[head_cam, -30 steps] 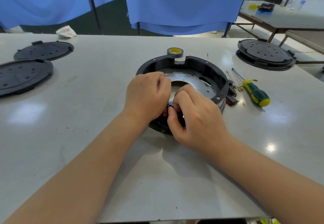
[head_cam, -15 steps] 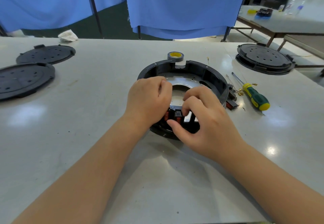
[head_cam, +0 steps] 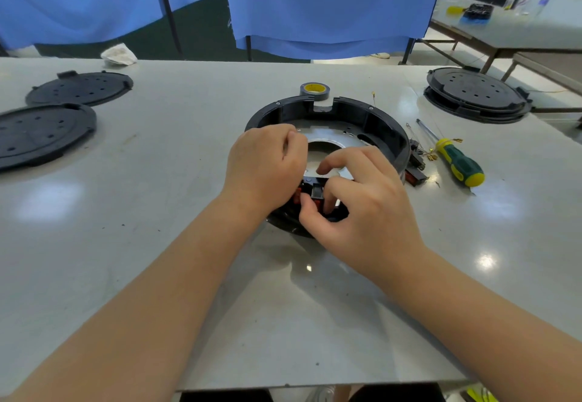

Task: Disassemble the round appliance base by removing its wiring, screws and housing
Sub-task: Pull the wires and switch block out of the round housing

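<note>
1. Round base (head_cam: 385, 124) is sitting mid table, toward far edge.
2. Right hand (head_cam: 362, 209) is pinching black connector (head_cam: 316, 192) at base's near rim; it's directly under fingertips.
3. Left hand (head_cam: 264, 165) is curled, bracing rim beside it; can't tell if it's holding anything.

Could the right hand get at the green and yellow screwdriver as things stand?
Probably yes. The screwdriver lies in the open on the table, right of the round base, with only thin loose wires across its shaft. The right hand would first have to leave the base.

Bright overhead glare, soft shadows, fisheye-bent edges.
</note>
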Demonstrator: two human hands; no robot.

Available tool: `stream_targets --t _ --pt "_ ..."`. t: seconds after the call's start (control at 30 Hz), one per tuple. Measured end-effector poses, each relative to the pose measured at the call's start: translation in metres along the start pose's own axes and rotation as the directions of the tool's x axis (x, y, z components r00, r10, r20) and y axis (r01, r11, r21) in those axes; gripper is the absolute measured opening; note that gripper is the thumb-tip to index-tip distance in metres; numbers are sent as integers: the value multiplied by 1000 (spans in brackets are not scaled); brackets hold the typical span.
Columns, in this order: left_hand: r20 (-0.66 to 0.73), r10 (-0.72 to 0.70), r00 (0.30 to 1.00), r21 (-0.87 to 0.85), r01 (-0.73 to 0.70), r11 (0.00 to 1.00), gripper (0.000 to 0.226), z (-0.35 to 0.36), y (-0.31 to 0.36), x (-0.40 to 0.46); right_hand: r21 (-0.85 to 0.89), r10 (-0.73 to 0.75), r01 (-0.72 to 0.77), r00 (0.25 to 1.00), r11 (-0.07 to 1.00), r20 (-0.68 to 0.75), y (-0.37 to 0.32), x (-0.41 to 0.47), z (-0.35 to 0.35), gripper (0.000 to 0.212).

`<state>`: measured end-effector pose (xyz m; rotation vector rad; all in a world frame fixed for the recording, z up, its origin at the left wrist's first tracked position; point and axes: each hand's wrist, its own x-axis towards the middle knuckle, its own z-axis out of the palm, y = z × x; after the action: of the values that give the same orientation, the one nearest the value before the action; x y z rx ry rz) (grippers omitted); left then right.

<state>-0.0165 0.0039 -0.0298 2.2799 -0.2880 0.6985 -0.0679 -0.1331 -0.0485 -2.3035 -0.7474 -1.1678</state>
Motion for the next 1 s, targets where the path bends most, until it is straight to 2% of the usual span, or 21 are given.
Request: stream_targets --t 0.13,0.27,0.4,0.47,0.6,0.7,0.77,0.83,0.9,1.0 --pt "-4 3 1000 15 -3 1000 38 1 -1 0 121 -49 49 999 991 2 -9 -2 -2 31" --pt "2 5 1000 21 -5 1000 39 1 -3 1 350 85 -91 996 932 30 -3 5 -9 24" --pt "5 1 1000 23 -1 1000 40 0 -4 0 347 168 -159 986 924 3 20 17 -27 21" --pt "11 -4 1000 14 4 1000 41 0 -3 -1 335 252 -246 967 910 26 35 24 -40 25" --pt "10 -10 1000 7 10 1000 41 -1 -2 -2 237 468 -486 874 841 132 83 29 -64 31" --pt "-6 -23 1000 7 23 1000 40 -2 -2 -1 -17 529 -541 814 841 240 123 25 -74 37" --pt "-22 -37 999 8 37 999 40 -3 -3 -1 -222 558 -513 736 829 383 145 21 -71 38" --pt "-39 -50 998 11 50 999 39 -5 -5 -2 -404 595 -438 624 803 506 159 16 -63 38" --pt "-49 -58 997 19 59 998 39 -6 -6 -2 -519 631 -367 538 772 559 164 12 -52 39" --pt "-53 -64 997 35 66 997 40 -5 -8 -2 -577 642 -311 528 756 557 166 12 -39 37"
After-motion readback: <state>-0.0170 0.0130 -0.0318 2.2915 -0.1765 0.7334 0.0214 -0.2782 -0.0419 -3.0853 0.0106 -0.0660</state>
